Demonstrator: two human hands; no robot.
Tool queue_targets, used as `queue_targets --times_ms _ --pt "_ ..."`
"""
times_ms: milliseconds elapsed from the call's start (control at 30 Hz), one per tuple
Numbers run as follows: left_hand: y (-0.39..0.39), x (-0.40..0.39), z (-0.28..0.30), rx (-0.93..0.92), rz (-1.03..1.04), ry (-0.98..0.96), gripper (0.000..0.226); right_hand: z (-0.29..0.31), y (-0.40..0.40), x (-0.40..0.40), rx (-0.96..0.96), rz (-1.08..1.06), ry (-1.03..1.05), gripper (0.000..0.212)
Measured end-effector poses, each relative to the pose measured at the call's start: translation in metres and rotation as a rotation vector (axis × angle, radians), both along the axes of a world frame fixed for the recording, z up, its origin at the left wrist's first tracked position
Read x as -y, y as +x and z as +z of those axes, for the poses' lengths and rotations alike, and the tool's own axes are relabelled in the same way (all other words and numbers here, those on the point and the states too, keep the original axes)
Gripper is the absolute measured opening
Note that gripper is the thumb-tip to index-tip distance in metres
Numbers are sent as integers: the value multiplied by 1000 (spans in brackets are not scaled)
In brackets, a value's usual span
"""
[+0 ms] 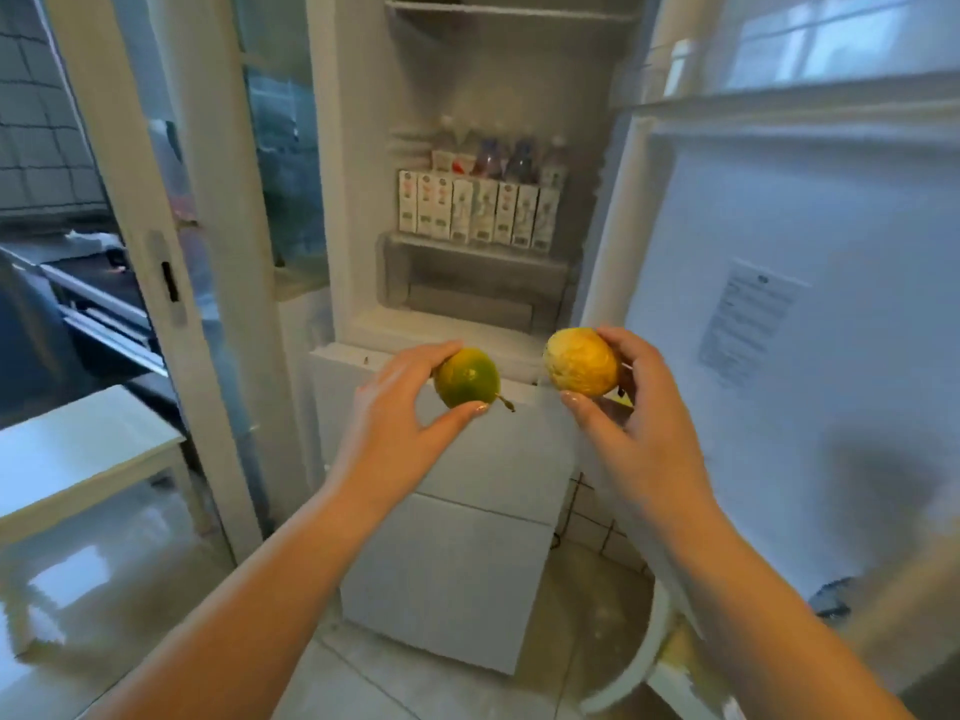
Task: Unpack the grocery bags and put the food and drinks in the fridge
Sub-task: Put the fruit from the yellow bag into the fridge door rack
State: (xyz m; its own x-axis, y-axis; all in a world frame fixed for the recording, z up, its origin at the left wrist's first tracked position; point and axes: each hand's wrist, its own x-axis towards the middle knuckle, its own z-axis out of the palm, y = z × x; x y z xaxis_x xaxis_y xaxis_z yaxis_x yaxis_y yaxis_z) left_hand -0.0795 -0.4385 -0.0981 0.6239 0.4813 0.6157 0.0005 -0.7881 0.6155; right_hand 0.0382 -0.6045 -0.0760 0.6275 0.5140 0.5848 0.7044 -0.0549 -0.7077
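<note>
While we face the open fridge [467,314], our left hand [400,407] pinches a green fruit [466,377]; our right hand [631,402] cups a yellow fruit [581,362]; both seem light, firm, roll-prone; grip round the middle.

Pale tiled floor [426,678] — glossy, reflecting daylight; a white table [78,454] left, beside a glazed door [171,210].

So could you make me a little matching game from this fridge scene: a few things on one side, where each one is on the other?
Things:
1. green fruit
2. yellow fruit
3. cartons
4. bottles

Places:
A. standing in a row at the front of a fridge shelf
B. held in the right hand
C. behind the row, further back in the fridge
D. held in the left hand

Pairs: 1-D, 2-B, 3-A, 4-C
</note>
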Motion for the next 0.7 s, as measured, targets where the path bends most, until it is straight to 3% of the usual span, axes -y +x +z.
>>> queue_targets --times_ms 167,433,700 --pt "61 -34 6 -48 -269 30 53 16 24 -2 10 -272 -44 52" --pt "132 -26 -3 -152 -521 55 52 -3 42 33 -29 -595 -260 55" --pt "184 -7 -3 -304 -631 67 58 -8 48 43 7 -618 -403 58"
